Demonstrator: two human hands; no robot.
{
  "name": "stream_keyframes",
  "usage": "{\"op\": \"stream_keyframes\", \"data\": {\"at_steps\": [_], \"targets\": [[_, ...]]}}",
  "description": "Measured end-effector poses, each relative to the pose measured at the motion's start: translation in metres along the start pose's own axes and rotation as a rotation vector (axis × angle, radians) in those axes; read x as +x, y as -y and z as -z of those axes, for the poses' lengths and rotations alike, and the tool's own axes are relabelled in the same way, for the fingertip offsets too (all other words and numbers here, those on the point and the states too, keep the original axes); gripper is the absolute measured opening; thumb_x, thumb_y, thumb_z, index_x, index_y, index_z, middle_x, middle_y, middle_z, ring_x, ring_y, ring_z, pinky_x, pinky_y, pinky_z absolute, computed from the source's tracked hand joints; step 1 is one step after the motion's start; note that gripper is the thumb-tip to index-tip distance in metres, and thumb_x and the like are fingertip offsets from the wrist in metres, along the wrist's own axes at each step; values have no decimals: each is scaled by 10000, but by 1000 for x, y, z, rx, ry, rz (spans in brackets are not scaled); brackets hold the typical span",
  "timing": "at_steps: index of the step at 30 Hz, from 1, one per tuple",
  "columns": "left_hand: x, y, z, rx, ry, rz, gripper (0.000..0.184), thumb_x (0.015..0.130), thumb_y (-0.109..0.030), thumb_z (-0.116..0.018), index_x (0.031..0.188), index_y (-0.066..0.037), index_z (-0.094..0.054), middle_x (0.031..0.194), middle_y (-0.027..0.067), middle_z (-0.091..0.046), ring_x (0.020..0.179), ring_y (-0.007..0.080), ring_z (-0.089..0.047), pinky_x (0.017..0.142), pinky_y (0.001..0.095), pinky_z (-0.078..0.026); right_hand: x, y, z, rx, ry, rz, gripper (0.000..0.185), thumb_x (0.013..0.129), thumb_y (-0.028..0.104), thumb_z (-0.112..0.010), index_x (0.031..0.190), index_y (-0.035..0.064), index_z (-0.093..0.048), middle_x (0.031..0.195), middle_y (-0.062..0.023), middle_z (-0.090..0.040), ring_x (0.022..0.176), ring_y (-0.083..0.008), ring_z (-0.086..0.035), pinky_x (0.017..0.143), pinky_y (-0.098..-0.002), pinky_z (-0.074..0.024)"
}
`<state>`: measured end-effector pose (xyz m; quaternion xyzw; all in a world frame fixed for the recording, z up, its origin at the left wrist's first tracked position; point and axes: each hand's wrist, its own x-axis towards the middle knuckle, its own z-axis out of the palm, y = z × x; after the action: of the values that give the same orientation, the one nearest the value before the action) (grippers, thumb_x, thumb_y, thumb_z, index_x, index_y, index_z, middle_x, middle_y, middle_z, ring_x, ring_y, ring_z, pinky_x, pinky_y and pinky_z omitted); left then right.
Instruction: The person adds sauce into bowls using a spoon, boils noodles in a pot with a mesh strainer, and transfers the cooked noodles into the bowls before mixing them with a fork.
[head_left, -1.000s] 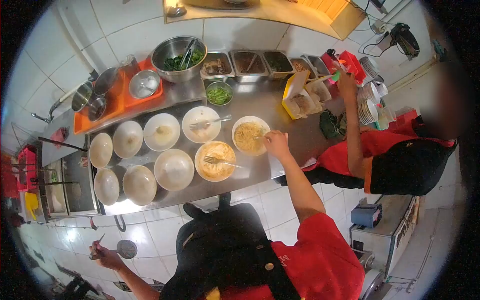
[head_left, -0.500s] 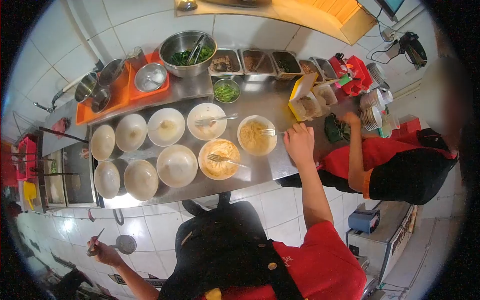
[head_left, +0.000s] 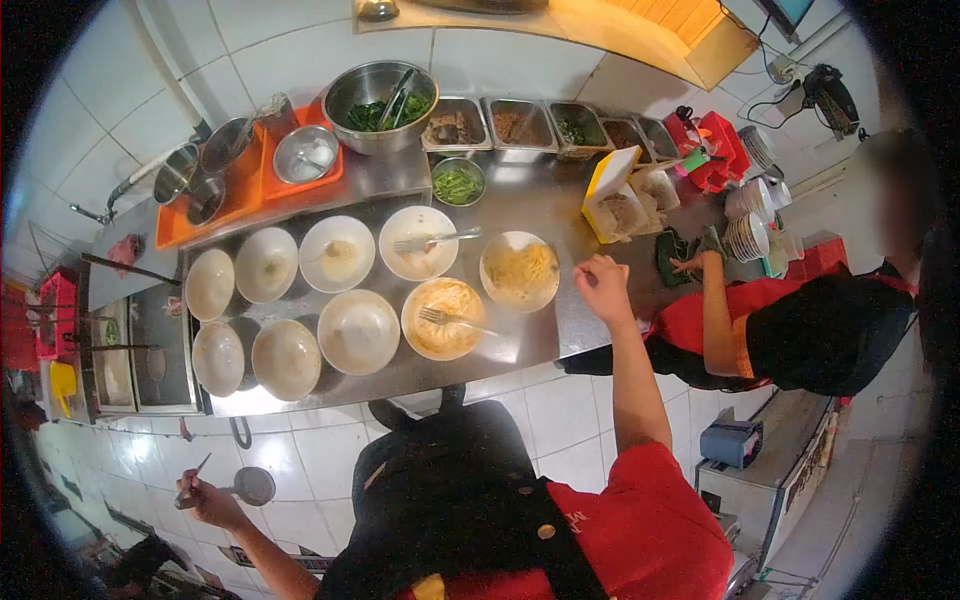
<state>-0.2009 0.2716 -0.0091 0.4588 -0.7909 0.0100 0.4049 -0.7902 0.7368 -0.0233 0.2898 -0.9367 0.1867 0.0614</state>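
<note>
My left hand (head_left: 210,500) is closed round the handle of a ladle (head_left: 254,486), low on the left, away from the counter. A thin pointed piece sticks up from that fist. My right hand (head_left: 603,288) has its fingers pinched just right of a white bowl of noodles (head_left: 520,272); what it grips is too blurred to make out. Left of this bowl sits a sauce-coated bowl (head_left: 440,318) with a fork (head_left: 445,319) in it. Another fork (head_left: 430,241) lies across a bowl (head_left: 418,255) behind. Several more white bowls (head_left: 357,332) stand in two rows.
Metal tubs (head_left: 519,127), a basin of greens (head_left: 379,108) and a small bowl of green vegetables (head_left: 458,183) line the back. An orange tray (head_left: 235,213) holds metal pots. A yellow box (head_left: 607,205) stands right. A co-worker (head_left: 775,325) touches dark green cloth there.
My right hand has moved right, and the fork seen at it in the noodle bowl no longer shows clearly. The co-worker's hand has come down from the red containers to the cloth.
</note>
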Motion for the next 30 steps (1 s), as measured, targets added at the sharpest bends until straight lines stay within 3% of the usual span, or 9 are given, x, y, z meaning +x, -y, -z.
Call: {"op": "stream_keyframes", "data": {"at_steps": [1, 3, 10, 15, 19, 21, 25, 28, 30], "targets": [[-2, 6, -7, -95, -47, -11, 281, 1038, -219, -437, 947, -3, -591, 858, 125, -575, 775, 286, -574, 716, 401, -465, 3, 11, 12, -1, -13, 0, 123, 809, 204, -672, 787, 90, -713, 779, -77, -621, 855, -248, -594, 772, -412, -405], [-5, 12, -6, -180, -84, -20, 258, 1034, -194, -445, 949, 2, -588, 864, 126, -582, 776, 285, -574, 718, 400, -466, 0, 30, 26, -406, -122, 103, 137, 785, 197, -660, 722, 82, -700, 751, -77, -605, 860, -250, -579, 769, -427, -402], [-7, 12, -3, -39, -36, -25, 250, 1040, -178, -439, 940, 5, -577, 881, 127, -585, 798, 314, -571, 736, 397, -461, -6, 27, -60, -503, -31, 107, 109, 779, 181, -675, 756, 78, -704, 815, -69, -637, 888, -241, -600, 787, -397, -398], [-8, 13, -3, -13, 26, 25, 308, 1057, -233, -426, 959, 17, -577, 882, 142, -575, 803, 321, -572, 770, 398, -459, -7, -1, -49, 408, 27, -322, 132, 797, 176, -633, 791, 76, -720, 812, -104, -648, 896, -235, -625, 835, -386, -415], [-10, 22, 2, -102, -53, 20, 399, 1059, -320, -428, 978, 38, -584, 900, 159, -579, 848, 314, -575, 780, 411, -465, -7, 8, -6, 415, 21, -307, 121, 775, 165, -662, 790, 62, -723, 803, -99, -648, 885, -227, -622, 841, -387, -419], [-16, 36, -3, -58, -50, 61, 447, 1057, -370, -421, 991, 39, -590, 914, 161, -584, 859, 319, -573, 780, 420, -469, -5, 25, 14, -408, -28, 65, 126, 765, 163, -666, 772, 48, -718, 819, -87, -653, 889, -228, -614, 828, -396, -423], [-10, 22, 1, 14, -77, 18, 441, 1054, -361, -424, 987, 41, -593, 924, 165, -589, 844, 328, -574, 766, 424, -472, -5, 52, 4, -400, -137, 107, 129, 751, 162, -667, 750, 39, -708, 847, -80, -656, 905, -228, -606, 824, -407, -422], [-6, 19, -2, -29, -9, 58, 392, 1046, -311, -432, 987, 41, -595, 917, 166, -584, 839, 335, -577, 763, 422, -471, -6, 28, -56, -489, 1, 109, 123, 779, 162, -656, 764, 54, -712, 860, -84, -661, 922, -240, -608, 819, -398, -418], [-5, 23, -4, 17, -15, 7, 332, 1031, -252, -445, 993, 42, -594, 912, 166, -579, 838, 331, -579, 757, 418, -471, -6, 18, -69, -109, -23, -9, 187, 822, 230, -677, 779, 51, -713, 809, -70, -633, 891, -236, -599, 798, -414, -400]]}}
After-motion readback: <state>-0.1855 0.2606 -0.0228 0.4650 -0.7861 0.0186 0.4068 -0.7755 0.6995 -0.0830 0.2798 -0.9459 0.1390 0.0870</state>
